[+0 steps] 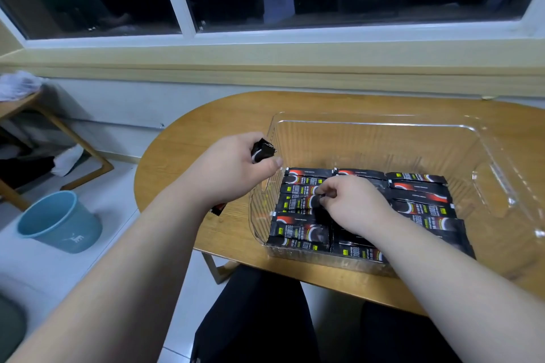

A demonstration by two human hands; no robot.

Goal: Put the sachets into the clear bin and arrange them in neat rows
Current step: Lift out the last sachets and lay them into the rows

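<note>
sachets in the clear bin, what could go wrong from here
1. The left hand grips a stack of sachets beside the rim of the clear bin; some could slip and land across the laid rows.
2. The right hand pinches a single sachet among them; nudging may skew its neighbours.
3. A stray sachet on the table lies half hidden under the left forearm and may be missed.

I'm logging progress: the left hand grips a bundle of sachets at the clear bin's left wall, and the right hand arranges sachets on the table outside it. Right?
Not quite. In the head view the right hand arranges sachets inside the clear bin, not on the table. The left hand does grip a bundle at its left wall.
</note>
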